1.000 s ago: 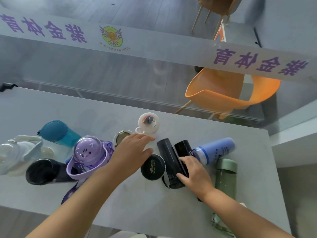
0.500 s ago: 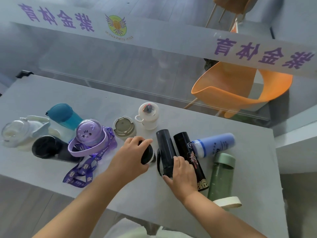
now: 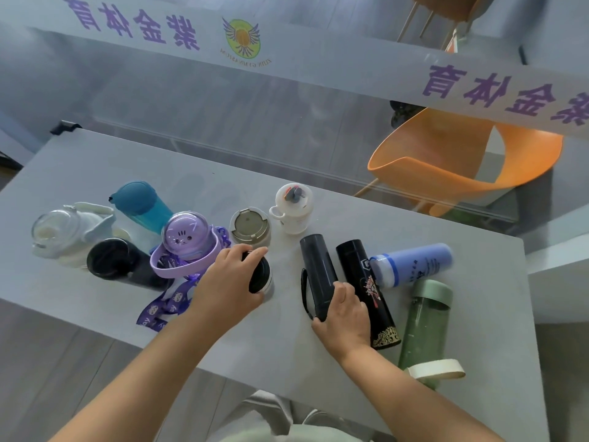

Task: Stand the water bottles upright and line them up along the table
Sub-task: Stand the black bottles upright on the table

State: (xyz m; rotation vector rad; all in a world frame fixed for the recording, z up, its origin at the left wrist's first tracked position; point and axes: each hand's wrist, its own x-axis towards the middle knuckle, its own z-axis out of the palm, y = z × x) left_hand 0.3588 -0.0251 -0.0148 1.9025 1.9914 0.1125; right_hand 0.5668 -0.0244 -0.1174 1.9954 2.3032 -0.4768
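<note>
Nearest on the grey worktop (image 3: 287,352), the right hand (image 3: 342,314) grips the lower end of a dark grey flask (image 3: 317,269) that lies on its side. Its fingers (image 3: 342,288) curl over the top and the thumb sits underneath. Touching that hand's right side lies a black patterned flask (image 3: 366,288), and further right a green bottle (image 3: 427,317) also lies flat.

The left hand (image 3: 228,282) is curled around a black-lidded bottle (image 3: 262,277), fingertips on the lid's far rim. Whether this bottle stands straight or tilts cannot be told.

A blue bottle (image 3: 411,264) lies just beyond the green one. To the left stand a purple bottle (image 3: 185,240), a black bottle (image 3: 111,260) and a clear white bottle (image 3: 63,228).

Further back stand a beige-lidded bottle (image 3: 250,226), a white cup bottle (image 3: 293,205) and a teal bottle (image 3: 140,202).
</note>
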